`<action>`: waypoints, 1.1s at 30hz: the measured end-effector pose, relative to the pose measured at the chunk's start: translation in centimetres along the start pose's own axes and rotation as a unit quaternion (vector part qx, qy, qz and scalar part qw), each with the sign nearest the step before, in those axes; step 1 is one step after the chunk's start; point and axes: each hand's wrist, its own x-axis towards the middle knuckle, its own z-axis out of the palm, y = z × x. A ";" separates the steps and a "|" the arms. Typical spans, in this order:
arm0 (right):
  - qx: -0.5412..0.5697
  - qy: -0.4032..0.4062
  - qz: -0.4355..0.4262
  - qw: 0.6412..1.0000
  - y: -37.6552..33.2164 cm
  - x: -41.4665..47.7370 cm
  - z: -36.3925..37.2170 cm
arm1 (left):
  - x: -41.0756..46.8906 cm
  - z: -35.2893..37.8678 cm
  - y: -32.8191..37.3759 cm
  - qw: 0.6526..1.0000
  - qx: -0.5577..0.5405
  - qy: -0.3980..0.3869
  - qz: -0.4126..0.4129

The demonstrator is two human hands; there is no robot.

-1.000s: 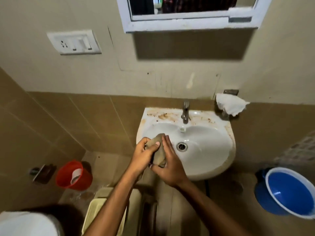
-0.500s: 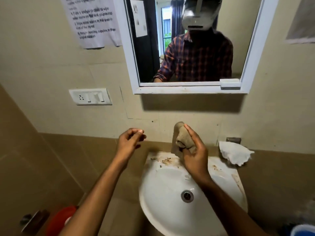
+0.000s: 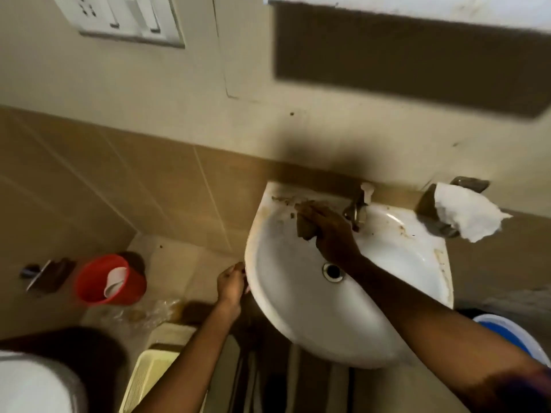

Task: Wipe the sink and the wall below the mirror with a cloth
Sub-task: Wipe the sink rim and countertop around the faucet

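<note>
The white sink [image 3: 298, 323] carries brown grime along its back ledge. My right hand [image 3: 331, 234] lies on that ledge, left of the tap [image 3: 356, 211], holding a brown cloth [image 3: 304, 229] down on the dirt. My left hand [image 3: 231, 283] sits against the sink's left rim with loosely curled fingers and holds nothing. The beige wall [image 3: 328, 129] below the mirror frame [image 3: 417, 4] has a few dark specks and a deep shadow.
White paper [image 3: 465, 217] hangs on a holder right of the sink. A red bucket [image 3: 101, 281] stands on the floor at left, a blue tub [image 3: 512, 332] at right. A switch plate [image 3: 128, 19] is at upper left, a cream tray [image 3: 146, 380] below.
My right hand came down from the wall onto the sink's back ledge with the cloth. My left hand dropped to the sink's left rim. The view tilted downward.
</note>
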 end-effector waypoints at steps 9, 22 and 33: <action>-0.015 0.012 -0.077 0.997 -0.5 5.4 8.1 | 3.7 -1.1 -0.2 0.994 -0.060 -0.057 -0.064; -0.249 -0.242 -0.061 0.936 1.5 10.3 9.9 | 6.4 -2.5 1.2 0.981 -0.073 -0.120 -0.133; -0.195 -0.201 0.175 0.944 4.4 5.2 7.2 | 6.1 -2.1 2.0 0.980 -0.063 -0.130 -0.135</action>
